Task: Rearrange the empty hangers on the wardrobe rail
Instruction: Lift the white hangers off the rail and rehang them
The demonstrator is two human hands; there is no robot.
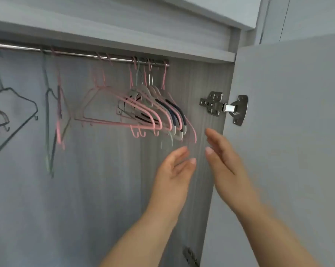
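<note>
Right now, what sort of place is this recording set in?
Most likely the inside of a wardrobe, probably in a home: a metal rail under a shelf carries empty hangers bunched at its right end, and an open door hangs on a steel hinge.

The light is soft, even and rather cool; where it comes from cannot be told. A dim band of shadow lies under the shelf (124, 44) in the upper left, along the rail (82, 54), which carries a thin bright streak. The hinge (214, 106) at centre right shows small spots of glare. The hangers (58, 130) on the left are smeared and doubled by motion blur. The left hand (174, 170) and right hand (223, 160) are blurred too. The wide lens bends the shelf line and tilts the door (287, 132) edge at the right.
</note>
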